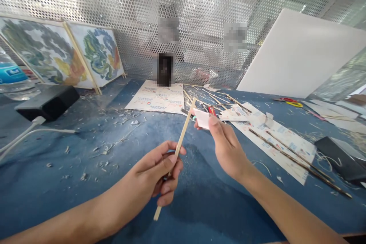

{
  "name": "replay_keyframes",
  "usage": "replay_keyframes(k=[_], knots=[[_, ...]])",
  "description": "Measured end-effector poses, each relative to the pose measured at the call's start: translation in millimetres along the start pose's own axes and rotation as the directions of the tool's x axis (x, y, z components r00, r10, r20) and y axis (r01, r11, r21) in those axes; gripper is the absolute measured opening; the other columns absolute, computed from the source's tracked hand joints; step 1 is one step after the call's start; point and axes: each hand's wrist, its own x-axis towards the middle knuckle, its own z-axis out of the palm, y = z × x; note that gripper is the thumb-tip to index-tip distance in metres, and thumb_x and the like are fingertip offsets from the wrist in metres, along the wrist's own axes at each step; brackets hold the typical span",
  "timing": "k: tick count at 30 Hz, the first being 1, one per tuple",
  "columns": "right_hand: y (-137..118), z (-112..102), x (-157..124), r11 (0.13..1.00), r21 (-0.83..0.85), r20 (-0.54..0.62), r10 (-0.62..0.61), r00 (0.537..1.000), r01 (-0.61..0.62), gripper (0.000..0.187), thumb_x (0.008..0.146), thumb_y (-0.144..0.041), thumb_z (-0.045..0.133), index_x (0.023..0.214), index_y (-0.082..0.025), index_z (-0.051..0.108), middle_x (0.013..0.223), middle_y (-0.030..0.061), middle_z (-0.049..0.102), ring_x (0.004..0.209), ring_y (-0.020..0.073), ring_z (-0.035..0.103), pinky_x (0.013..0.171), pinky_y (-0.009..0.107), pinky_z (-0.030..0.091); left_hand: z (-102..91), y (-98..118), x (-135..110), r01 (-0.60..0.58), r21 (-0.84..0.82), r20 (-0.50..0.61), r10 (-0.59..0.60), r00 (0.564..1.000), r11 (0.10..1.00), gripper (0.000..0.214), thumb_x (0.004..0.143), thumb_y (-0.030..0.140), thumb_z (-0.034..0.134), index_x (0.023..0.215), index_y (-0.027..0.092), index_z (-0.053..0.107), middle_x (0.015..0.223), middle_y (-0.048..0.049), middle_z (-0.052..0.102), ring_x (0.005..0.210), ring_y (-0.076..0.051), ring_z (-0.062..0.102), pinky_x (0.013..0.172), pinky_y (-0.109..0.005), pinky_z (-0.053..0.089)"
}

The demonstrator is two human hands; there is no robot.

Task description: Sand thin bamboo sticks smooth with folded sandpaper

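A pale, narrow bamboo strip [184,129] slants up and away across the middle of the head view. My left hand [160,169] is closed around its lower half, with the thumb on top and the strip's near end sticking out below the fingers. My right hand [228,141] pinches a small folded piece of sandpaper [202,118], its whitish back facing me. That piece is close beside the strip's upper end; I cannot tell whether the two touch. The right fingertips are partly hidden behind the sandpaper.
Sheets printed "coated abrasive" [160,99] lie on the blue table [114,187], among shavings and thin sticks. Dark sticks [297,160] rest at right, near scissors [291,102] and a black box [343,156]. At left are painted panels [100,51], a bottle [14,74] and a cabled black block [47,103].
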Motion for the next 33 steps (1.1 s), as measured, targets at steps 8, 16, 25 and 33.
replay_keyframes(k=[8, 16, 25, 33], knots=[[0.9, 9.7, -4.6, 0.999, 0.032, 0.074, 0.028, 0.997, -0.031, 0.033, 0.095, -0.042, 0.073, 0.12, -0.027, 0.057, 0.115, 0.0062, 0.064, 0.094, 0.0217, 0.063, 0.084, 0.035, 0.054, -1.2, 3.4, -3.1, 0.066, -0.026, 0.059, -0.065, 0.996, 0.997, 0.012, 0.104, 0.035, 0.054, 0.103, 0.025, 0.06, 0.074, 0.0072, 0.046, 0.051, -0.003, 0.026, 0.043, -0.012, 0.022], [-8.7, 2.1, -0.7, 0.954, 0.23, 0.151, 0.161, 0.975, -0.193, 0.023, 0.093, -0.039, 0.074, 0.098, -0.024, 0.058, 0.085, -0.0016, 0.057, 0.073, 0.0153, 0.05, 0.067, 0.028, 0.043, 2.1, 9.5, -8.4, 0.156, 0.009, 0.171, -0.156, 0.973, 0.988, 0.015, 0.106, 0.042, 0.048, 0.107, 0.029, 0.055, 0.069, 0.0095, 0.041, 0.046, -0.004, 0.018, 0.041, -0.015, 0.02], [3.0, -5.3, 5.2, 0.964, 0.194, 0.125, 0.16, 0.979, -0.183, 0.039, 0.098, -0.048, 0.068, 0.071, -0.02, 0.066, 0.058, -0.0015, 0.061, 0.05, 0.0117, 0.047, 0.049, 0.027, 0.035, 6.7, -1.1, -17.1, 0.117, 0.184, 0.037, -0.125, 0.991, 0.976, 0.032, 0.106, 0.054, 0.043, 0.105, 0.028, 0.062, 0.07, 0.0075, 0.033, 0.056, -0.01, 0.02, 0.049, -0.023, 0.02], [1.5, -0.2, 0.1, 0.942, 0.227, 0.377, 0.15, 0.914, -0.248, 0.041, 0.099, -0.048, 0.067, 0.072, -0.019, 0.065, 0.061, -0.0011, 0.062, 0.05, 0.0103, 0.05, 0.048, 0.024, 0.038, 0.3, -5.1, -17.5, 0.149, 0.096, 0.038, -0.154, 0.987, 0.984, 0.043, 0.091, 0.068, 0.062, 0.107, 0.028, 0.062, 0.074, 0.0074, 0.036, 0.058, -0.01, 0.022, 0.049, -0.023, 0.02]])
